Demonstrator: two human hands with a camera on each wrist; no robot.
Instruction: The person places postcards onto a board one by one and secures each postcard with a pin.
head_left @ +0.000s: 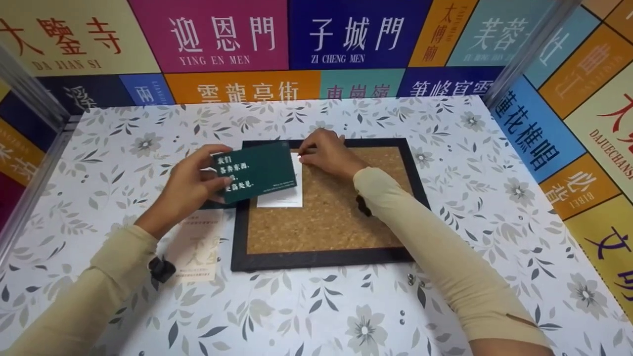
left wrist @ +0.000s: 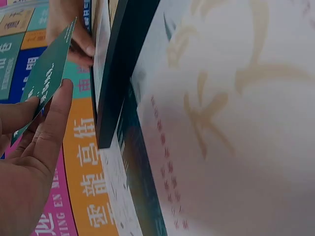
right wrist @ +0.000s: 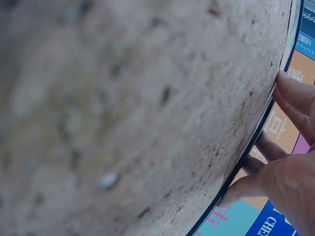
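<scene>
Two hands: left hand (head_left: 190,180) pinches dark green rectangular card with white Chinese print (head_left: 267,170), thumb on printed face, fingers behind; right hand (head_left: 330,152) bent, fingertips close together near white card's upper right corner. Small bright speck (head_left: 299,156) at the tips, can't tell if gripped.
Green card location: tilted above board's left part, hiding some of white card.
White rectangular card (head_left: 282,200): on cork, left side.
Board: brown cork sheet (head_left: 326,222) in black rectangular frame (head_left: 316,261), on white floral-patterned counter (head_left: 296,316).
Beige printed card (head_left: 198,252): on counter, left of frame.
Second green card (left wrist: 142,162): between beige card and frame, partly hidden.
</scene>
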